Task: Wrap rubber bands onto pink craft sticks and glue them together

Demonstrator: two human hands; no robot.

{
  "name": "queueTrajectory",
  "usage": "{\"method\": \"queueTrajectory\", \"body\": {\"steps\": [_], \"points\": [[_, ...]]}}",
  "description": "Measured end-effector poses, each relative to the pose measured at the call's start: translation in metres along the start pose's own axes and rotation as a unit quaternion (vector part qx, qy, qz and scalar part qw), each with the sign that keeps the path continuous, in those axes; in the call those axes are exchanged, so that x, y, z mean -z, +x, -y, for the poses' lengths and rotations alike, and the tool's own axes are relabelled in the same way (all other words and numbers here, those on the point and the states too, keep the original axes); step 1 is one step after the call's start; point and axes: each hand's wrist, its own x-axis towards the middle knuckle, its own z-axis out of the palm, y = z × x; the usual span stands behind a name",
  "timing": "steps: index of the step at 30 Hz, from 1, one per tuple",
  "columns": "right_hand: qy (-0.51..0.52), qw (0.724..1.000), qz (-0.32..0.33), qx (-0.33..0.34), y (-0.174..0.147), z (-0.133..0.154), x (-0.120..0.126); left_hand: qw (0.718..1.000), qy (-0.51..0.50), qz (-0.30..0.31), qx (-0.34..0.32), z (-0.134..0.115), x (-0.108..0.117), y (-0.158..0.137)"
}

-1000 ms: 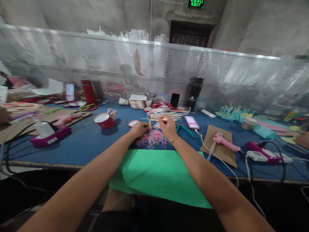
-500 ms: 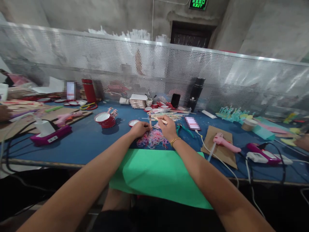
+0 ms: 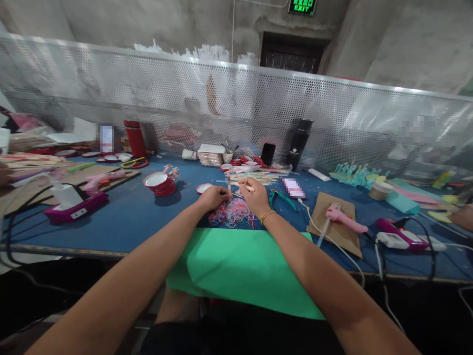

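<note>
My left hand (image 3: 213, 198) is closed in a pinch on the lower end of a thin pinkish strip (image 3: 229, 182) that stands upright. To its right, my right hand (image 3: 257, 198) is closed around a pale, pen-like handle (image 3: 249, 188); its tip reaches toward the strip, but whether it touches I cannot tell. Just below both hands lies a tangled heap of multicoloured threads (image 3: 232, 214). A round white-topped piece with a red rim (image 3: 203, 188) rests beside my left hand. Teal pliers (image 3: 283, 199) lie right of my right hand.
Green cloth (image 3: 244, 271) covers my lap at the table edge. Farther right, a pink glue gun (image 3: 345, 218) rests on cardboard (image 3: 318, 217). Red ribbon rolls (image 3: 162, 185) stand to the left. Purple power strips (image 3: 79, 207) with cables lie at both sides. Other people's hands show at both edges.
My right hand and the pale handle have shifted very slightly left, and the upright strip has turned a little. Both hands keep their holds.
</note>
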Motion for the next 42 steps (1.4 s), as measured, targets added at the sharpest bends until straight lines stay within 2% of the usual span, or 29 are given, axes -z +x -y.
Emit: {"method": "queueTrajectory", "body": {"steps": [15,22,31,42], "points": [[0.003,1.000,0.005,0.001,0.000,0.000,-0.003,1.000,-0.016,0.006,-0.003,0.001,0.001,-0.001],[-0.019,1.000,0.012,-0.018,-0.002,0.002,-0.004,1.000,-0.020,0.007,-0.002,0.004,0.001,0.000],[-0.008,1.000,0.003,0.003,-0.001,0.004,-0.005,1.000,-0.003,0.018,0.013,0.006,0.003,0.000],[0.020,0.999,-0.015,0.024,-0.001,-0.002,-0.007,0.999,-0.035,0.020,-0.012,0.010,0.001,0.002]]}}
